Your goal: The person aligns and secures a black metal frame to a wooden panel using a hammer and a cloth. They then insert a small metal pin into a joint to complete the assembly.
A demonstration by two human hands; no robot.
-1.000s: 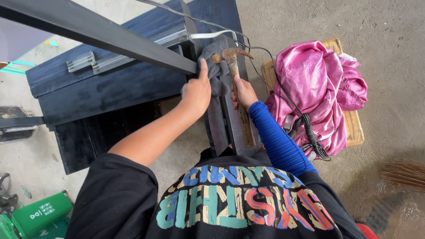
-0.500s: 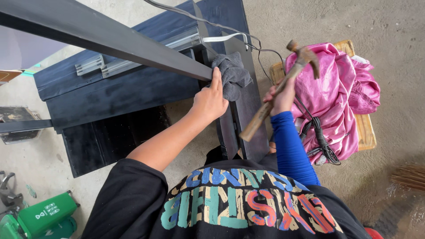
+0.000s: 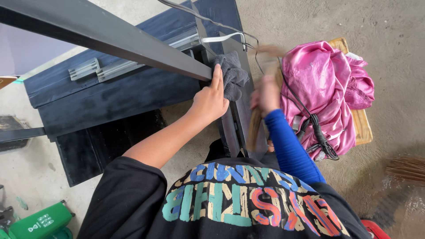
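A green canister (image 3: pixel 37 223) with a white label (image 3: pixel 39 222) on its side lies well below and left of the left hand's fingers (image 3: pixel 216 76).

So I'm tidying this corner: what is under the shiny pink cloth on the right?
The shiny pink cloth lies on a low wooden board, whose edges show at its right side. A black cable runs over the cloth. Anything else beneath is covered.

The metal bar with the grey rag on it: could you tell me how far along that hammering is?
Done: the dark metal bar sits at the upright. In hand: left hand steadies the grey rag; right hand swings the blurred hammer. Whether the joint is seated cannot be told.
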